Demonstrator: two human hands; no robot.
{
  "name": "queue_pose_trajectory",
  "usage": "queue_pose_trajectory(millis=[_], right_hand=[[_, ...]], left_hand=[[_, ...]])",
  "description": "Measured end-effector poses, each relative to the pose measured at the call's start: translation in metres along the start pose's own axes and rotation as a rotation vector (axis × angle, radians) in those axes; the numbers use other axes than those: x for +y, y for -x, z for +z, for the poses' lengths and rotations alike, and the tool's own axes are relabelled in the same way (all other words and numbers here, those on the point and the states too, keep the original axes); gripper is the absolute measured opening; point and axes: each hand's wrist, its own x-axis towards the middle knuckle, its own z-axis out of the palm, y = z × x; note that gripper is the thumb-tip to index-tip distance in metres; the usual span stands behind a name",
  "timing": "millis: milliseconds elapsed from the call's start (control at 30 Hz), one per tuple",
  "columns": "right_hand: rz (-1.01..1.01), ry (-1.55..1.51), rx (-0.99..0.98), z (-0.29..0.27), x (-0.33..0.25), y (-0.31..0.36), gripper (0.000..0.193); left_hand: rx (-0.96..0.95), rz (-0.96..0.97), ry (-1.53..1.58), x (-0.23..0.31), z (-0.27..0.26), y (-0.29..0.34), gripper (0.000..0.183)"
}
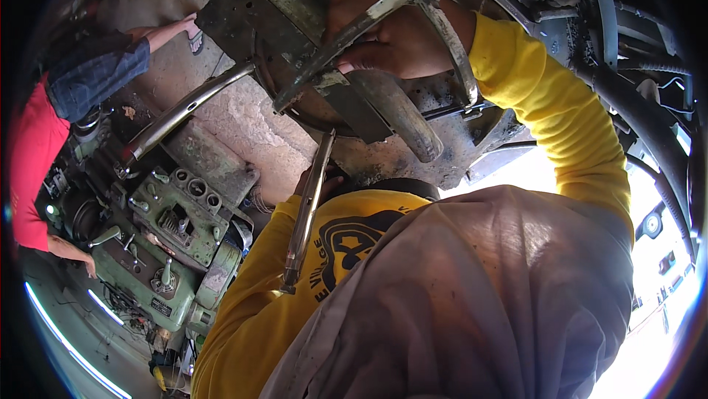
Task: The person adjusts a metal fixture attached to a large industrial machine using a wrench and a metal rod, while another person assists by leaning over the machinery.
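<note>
My right hand [402, 41], in a yellow sleeve, reaches in from the right. Its thumb and fingers close around a worn flat metal bar [313, 74] on a dark steel frame [228, 15]. Beside the hand, a stubby metal tube [409, 130] slants downward. Two chrome tubes run out from the frame: one [184, 108] to the left, another [308, 211] down in front of the yellow shirt. Behind the lower chrome tube, a small part of my left hand [335, 176] shows in shadow. Its fingers are mostly hidden, so its grip cannot be made out.
A green lathe-like machine [166, 251] with levers and dials stands at the left. Past it is another person [37, 155] in a red shirt and dark shorts, one hand near the machine. Dark hoses and metal parts [627, 96] crowd the right side. Grey cloth [472, 296] covers the lower middle.
</note>
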Motion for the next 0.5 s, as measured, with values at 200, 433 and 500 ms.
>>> queue_pose_trajectory(millis=[200,433,500], right_hand=[[0.081,-0.011,0.007,-0.001,0.003,0.004,0.045],[0.431,0.705,0.341,-0.064,-0.016,0.046,0.033],[0.747,0.494,0.316,-0.071,-0.029,0.064,0.033]], left_hand=[[-0.035,-0.01,-0.024,0.003,-0.005,-0.009,0.055],[-0.011,-0.027,0.042,0.015,-0.009,-0.003,0.053],[-0.031,-0.011,0.032,0.013,-0.01,-0.007,0.053]])
